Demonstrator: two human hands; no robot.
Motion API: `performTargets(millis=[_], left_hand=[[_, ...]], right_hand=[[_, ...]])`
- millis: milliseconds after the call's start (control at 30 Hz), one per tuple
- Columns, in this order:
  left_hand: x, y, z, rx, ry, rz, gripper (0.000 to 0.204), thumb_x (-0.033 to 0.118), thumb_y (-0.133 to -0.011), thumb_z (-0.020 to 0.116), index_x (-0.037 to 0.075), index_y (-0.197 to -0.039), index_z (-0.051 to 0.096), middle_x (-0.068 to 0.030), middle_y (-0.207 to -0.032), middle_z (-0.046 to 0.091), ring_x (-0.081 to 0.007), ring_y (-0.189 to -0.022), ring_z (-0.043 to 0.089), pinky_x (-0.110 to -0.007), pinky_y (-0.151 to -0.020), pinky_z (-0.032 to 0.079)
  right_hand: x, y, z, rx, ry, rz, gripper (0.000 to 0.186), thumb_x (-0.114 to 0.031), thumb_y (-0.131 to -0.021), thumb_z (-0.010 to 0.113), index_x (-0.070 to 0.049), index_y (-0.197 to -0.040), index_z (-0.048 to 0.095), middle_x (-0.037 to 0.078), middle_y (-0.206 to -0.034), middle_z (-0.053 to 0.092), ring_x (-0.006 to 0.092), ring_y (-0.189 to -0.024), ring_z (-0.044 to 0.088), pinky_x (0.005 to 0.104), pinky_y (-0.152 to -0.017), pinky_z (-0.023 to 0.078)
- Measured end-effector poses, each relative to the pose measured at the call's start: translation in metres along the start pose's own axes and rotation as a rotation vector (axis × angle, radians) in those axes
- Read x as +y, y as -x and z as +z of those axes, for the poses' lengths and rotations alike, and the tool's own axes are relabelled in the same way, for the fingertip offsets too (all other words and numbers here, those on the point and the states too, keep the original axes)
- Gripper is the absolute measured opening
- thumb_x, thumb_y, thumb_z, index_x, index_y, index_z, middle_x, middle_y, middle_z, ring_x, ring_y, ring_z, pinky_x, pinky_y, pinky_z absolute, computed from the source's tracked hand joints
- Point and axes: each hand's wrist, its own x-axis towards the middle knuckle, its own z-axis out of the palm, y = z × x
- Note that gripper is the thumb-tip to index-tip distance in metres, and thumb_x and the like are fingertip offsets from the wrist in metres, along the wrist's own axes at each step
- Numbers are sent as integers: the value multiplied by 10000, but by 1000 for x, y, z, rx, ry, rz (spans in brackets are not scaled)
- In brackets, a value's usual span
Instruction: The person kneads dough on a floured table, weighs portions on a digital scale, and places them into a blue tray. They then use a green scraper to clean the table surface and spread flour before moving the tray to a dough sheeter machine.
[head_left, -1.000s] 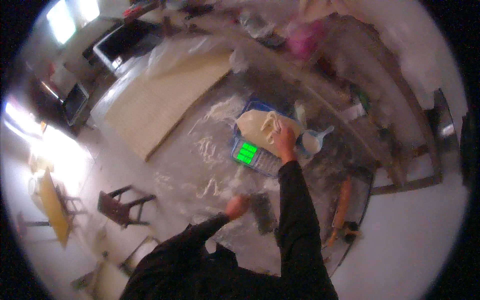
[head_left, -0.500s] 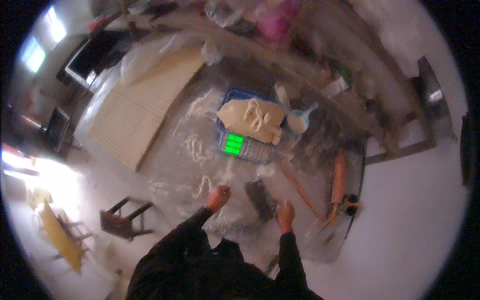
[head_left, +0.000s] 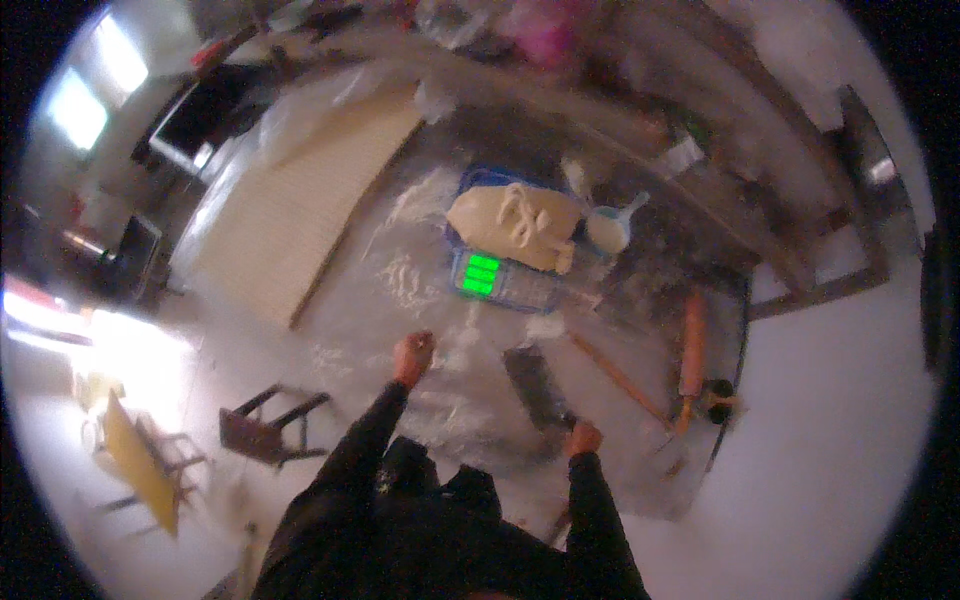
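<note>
My right hand [head_left: 584,438] is closed round the handle of a cleaver [head_left: 535,386], whose dark, broad rectangular blade points away from me over the floury tabletop [head_left: 470,385]. To its left, my left hand [head_left: 413,358] is curled closed above the table; whether anything is inside the fingers is too blurred to tell. Beyond both hands stands a blue digital scale [head_left: 510,290] with a lit green display. A large smooth lump of pale dough [head_left: 485,222] rests on it, with thin twisted dough strips [head_left: 525,215] on top.
A light blue-handled scoop [head_left: 608,235] lies right of the scale. Farther right are a thin wooden stick [head_left: 625,383] and a thick rolling pin [head_left: 692,345]. A ribbed pale board [head_left: 300,215] covers the far left. A dark stool [head_left: 272,428] stands left of the table.
My left hand has moved left and slightly away from me, farther from the cleaver. My right hand still grips the cleaver's handle. The whole view has shifted a little.
</note>
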Motion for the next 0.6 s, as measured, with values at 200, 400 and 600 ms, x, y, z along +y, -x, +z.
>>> performTargets(millis=[200,400,600], left_hand=[[-69,-65,-71,339,-113,26,245,196,-775,582,63,-978,617,-199,-919,586,-370,-837,577,-415,-710,469],[-102,-113,-67,220,-384,65,214,224,-781,548,35,-880,571,-200,-886,567,-377,-844,542,-453,-731,445],[-91,-119,-57,120,-327,-96,175,184,-787,518,28,-838,579,-163,-881,612,-353,-824,580,-450,-677,466]], right_hand=[[-19,13,-3,46,13,15,251,-245,-684,697,-79,-858,627,133,-858,608,294,-818,613,415,-703,471],[1,-10,42,58,-13,81,217,-224,-687,707,-88,-842,639,146,-945,595,305,-803,609,409,-706,475],[-6,5,28,128,40,97,203,-228,-701,697,-68,-814,642,144,-976,586,298,-826,603,390,-688,488]])
